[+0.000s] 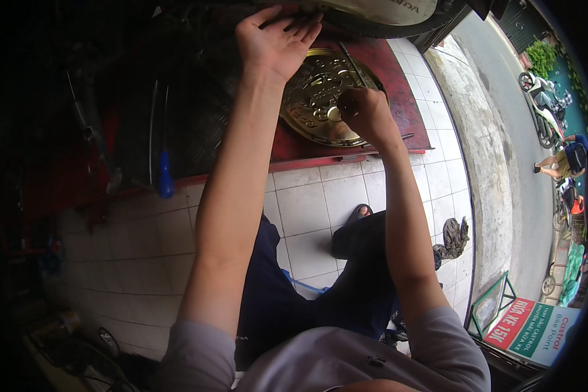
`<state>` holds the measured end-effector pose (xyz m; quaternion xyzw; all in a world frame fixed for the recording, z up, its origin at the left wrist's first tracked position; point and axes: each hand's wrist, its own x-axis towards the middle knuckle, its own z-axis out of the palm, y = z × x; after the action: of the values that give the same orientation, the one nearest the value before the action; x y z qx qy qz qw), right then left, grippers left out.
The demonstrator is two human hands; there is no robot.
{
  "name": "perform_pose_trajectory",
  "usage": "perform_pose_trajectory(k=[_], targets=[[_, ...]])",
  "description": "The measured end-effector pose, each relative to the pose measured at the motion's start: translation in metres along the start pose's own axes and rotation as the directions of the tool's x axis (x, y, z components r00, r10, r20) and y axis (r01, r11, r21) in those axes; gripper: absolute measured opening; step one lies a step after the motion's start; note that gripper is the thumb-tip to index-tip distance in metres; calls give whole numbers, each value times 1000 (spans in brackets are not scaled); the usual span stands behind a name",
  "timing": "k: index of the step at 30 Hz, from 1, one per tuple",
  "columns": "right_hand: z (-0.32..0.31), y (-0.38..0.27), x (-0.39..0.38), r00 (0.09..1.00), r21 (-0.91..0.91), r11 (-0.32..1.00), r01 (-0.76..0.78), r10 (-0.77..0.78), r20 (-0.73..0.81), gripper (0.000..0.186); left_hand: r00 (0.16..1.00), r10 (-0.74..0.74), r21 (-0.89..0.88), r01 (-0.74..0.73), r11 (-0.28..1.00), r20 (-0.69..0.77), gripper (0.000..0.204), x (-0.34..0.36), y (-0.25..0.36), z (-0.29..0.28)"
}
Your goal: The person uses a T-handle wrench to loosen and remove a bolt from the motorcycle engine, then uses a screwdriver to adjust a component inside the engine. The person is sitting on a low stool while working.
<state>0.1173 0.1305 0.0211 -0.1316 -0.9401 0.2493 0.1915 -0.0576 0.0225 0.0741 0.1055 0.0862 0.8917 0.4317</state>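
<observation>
My left hand (281,44) is raised palm up, fingers apart and slightly bent, their tips against or just under the dark underside of a motorbike; I cannot tell whether they touch it. My right hand (367,112) is closed round a thin dark metal rod (351,64) that points up and away, its lower end hidden in the fist. Below both hands lies a round gold-coloured tray (300,124) with embossed patterns and small metal parts in it. The right fist hovers over the tray's right side. The motorbike's tyre (379,30) and pale side cover (398,10) are just beyond.
The tray rests on a red metal lift platform (408,98). To the left lie a blue-handled screwdriver (166,176) and a wrench (108,163). A dark rag (453,236) lies on the white tiled floor (307,196). Right are a street, parked motorbikes (543,108), a person (568,157) and a signboard (529,330).
</observation>
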Motion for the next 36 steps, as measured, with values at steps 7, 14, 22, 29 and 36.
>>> perform_pose_trajectory(k=[7, 14, 22, 29, 36], targets=[[-17, -23, 40, 875, 492, 860, 132, 132, -466, 20, 999, -38, 57, 39, 998, -27, 44, -4, 3, 2], [-6, -22, 82, 822, 372, 906, 202, 50, -568, 20, 999, -37, -8, 37, 999, 14, 38, 2, 2, -7], [7, -28, 96, 753, 364, 905, 221, 78, -653, 19, 999, -37, -8, 37, 999, 28, 39, 4, 3, -11], [-1, -27, 96, 728, 369, 922, 118, 172, -664, 15, 995, -92, -74, 95, 993, 43, 42, 1, 6, -6], [7, -28, 103, 681, 410, 866, 287, 117, -723, 14, 996, -79, 4, 79, 997, 37, 69, -3, 4, -5]])
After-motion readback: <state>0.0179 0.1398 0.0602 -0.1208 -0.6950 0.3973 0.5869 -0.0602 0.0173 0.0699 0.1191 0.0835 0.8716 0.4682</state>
